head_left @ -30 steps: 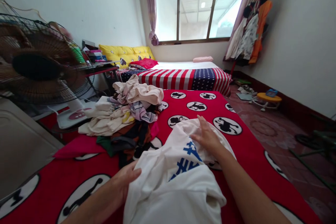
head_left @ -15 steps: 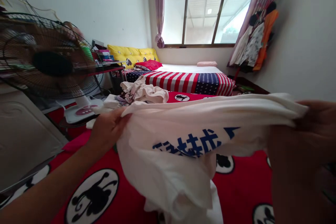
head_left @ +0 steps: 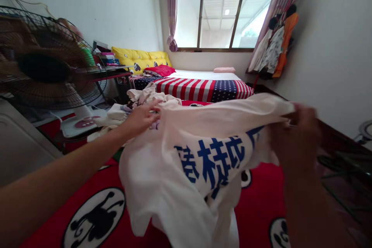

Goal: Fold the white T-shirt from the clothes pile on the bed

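Note:
A white T-shirt (head_left: 200, 166) with large blue Chinese characters hangs stretched between my hands, above a red blanket (head_left: 258, 197) printed with black-and-white round cartoon badges. My left hand (head_left: 142, 118) grips the shirt's upper left edge, close above a heap of mixed clothes (head_left: 145, 99). My right hand (head_left: 295, 135) is blurred and pinches the far right end of the cloth. The shirt hides much of the blanket and the lower part of the heap.
A wire-guarded electric fan (head_left: 43, 66) stands at the left beside a white appliance top (head_left: 20, 143). Beyond the heap lies a second bed with a stars-and-stripes cover (head_left: 203, 89). Hanging clothes (head_left: 273, 46) are on the right wall, below the window's curtain.
The shirt has risen from a bunched mass on the blanket and now spreads between my hands, which have moved up and apart. The view has tilted slightly.

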`<state>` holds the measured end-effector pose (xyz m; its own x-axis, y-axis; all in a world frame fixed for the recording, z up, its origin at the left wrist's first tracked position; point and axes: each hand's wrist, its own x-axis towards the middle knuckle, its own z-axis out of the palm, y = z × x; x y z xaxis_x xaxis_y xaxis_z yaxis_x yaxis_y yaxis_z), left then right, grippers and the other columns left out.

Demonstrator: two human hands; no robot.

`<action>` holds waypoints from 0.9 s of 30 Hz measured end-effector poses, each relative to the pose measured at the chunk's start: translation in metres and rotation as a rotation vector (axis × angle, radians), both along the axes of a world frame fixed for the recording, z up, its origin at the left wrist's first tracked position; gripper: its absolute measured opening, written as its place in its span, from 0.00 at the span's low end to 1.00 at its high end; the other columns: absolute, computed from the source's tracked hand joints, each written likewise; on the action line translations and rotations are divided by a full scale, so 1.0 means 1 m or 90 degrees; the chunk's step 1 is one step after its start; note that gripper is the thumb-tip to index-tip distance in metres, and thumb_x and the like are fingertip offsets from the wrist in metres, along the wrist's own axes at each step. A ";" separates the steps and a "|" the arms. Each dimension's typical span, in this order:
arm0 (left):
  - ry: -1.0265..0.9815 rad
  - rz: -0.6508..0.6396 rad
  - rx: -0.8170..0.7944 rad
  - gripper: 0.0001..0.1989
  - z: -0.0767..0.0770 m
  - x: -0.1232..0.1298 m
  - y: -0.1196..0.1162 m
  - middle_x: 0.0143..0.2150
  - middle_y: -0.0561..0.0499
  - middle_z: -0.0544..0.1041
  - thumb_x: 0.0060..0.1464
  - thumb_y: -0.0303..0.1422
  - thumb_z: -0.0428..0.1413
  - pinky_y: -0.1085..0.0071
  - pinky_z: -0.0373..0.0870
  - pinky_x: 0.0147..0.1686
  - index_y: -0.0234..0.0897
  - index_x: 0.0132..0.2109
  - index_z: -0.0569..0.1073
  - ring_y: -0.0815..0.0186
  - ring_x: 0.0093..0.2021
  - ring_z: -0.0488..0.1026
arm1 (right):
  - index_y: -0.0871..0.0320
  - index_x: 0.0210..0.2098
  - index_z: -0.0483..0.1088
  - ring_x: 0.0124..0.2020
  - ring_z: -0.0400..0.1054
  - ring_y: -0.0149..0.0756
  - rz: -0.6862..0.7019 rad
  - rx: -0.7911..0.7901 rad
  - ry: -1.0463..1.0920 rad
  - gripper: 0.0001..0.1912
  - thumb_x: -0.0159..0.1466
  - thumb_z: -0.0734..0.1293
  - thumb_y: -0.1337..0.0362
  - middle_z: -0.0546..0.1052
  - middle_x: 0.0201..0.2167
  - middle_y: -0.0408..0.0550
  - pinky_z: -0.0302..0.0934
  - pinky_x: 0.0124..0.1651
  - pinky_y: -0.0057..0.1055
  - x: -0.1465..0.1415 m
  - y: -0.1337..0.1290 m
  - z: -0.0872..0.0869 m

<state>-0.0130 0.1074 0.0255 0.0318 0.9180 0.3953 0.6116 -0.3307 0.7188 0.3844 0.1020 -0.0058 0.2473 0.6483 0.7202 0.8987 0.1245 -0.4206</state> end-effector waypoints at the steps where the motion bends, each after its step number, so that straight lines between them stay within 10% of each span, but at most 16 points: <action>1: 0.010 0.007 -0.012 0.25 -0.016 0.003 0.005 0.43 0.45 0.77 0.43 0.38 0.60 0.70 0.69 0.28 0.35 0.49 0.73 0.64 0.30 0.75 | 0.61 0.63 0.53 0.61 0.57 0.52 -0.009 -0.054 -0.016 0.34 0.60 0.65 0.59 0.61 0.60 0.63 0.57 0.56 0.44 -0.001 0.002 -0.003; 5: 0.138 -0.014 -0.104 0.19 -0.060 0.020 -0.015 0.31 0.48 0.78 0.52 0.46 0.52 0.73 0.66 0.27 0.35 0.40 0.76 0.64 0.28 0.75 | 0.62 0.47 0.71 0.46 0.72 0.51 0.039 -0.449 -0.064 0.23 0.59 0.64 0.51 0.76 0.44 0.61 0.64 0.45 0.40 0.002 0.009 -0.016; 10: 0.263 -0.235 -0.337 0.24 -0.059 0.054 -0.096 0.21 0.53 0.75 0.53 0.55 0.50 0.75 0.60 0.22 0.38 0.30 0.75 0.67 0.22 0.72 | 0.61 0.21 0.70 0.23 0.74 0.39 0.210 -0.775 -0.019 0.26 0.61 0.60 0.45 0.77 0.22 0.55 0.63 0.26 0.28 0.000 0.011 -0.039; 15: 0.406 -0.247 -0.224 0.36 -0.084 0.088 -0.129 0.41 0.48 0.79 0.43 0.43 0.63 0.67 0.68 0.37 0.44 0.60 0.64 0.55 0.39 0.76 | 0.60 0.26 0.67 0.21 0.73 0.38 0.305 -0.838 -0.012 0.17 0.55 0.68 0.51 0.76 0.19 0.51 0.60 0.20 0.25 -0.016 0.012 -0.061; 19: 0.344 -0.271 -0.160 0.26 -0.101 0.085 -0.121 0.41 0.49 0.79 0.51 0.27 0.52 0.66 0.68 0.40 0.46 0.58 0.67 0.58 0.39 0.76 | 0.60 0.40 0.64 0.22 0.72 0.36 0.397 -0.821 0.055 0.20 0.50 0.72 0.62 0.76 0.23 0.45 0.60 0.19 0.23 -0.023 0.010 -0.062; 27: -0.206 -0.089 -0.206 0.25 -0.044 0.038 -0.077 0.32 0.49 0.77 0.50 0.46 0.59 0.74 0.65 0.25 0.36 0.51 0.72 0.64 0.29 0.73 | 0.60 0.60 0.53 0.30 0.69 0.33 0.480 -0.562 0.117 0.43 0.49 0.72 0.64 0.73 0.35 0.45 0.62 0.31 0.28 -0.076 -0.001 -0.078</action>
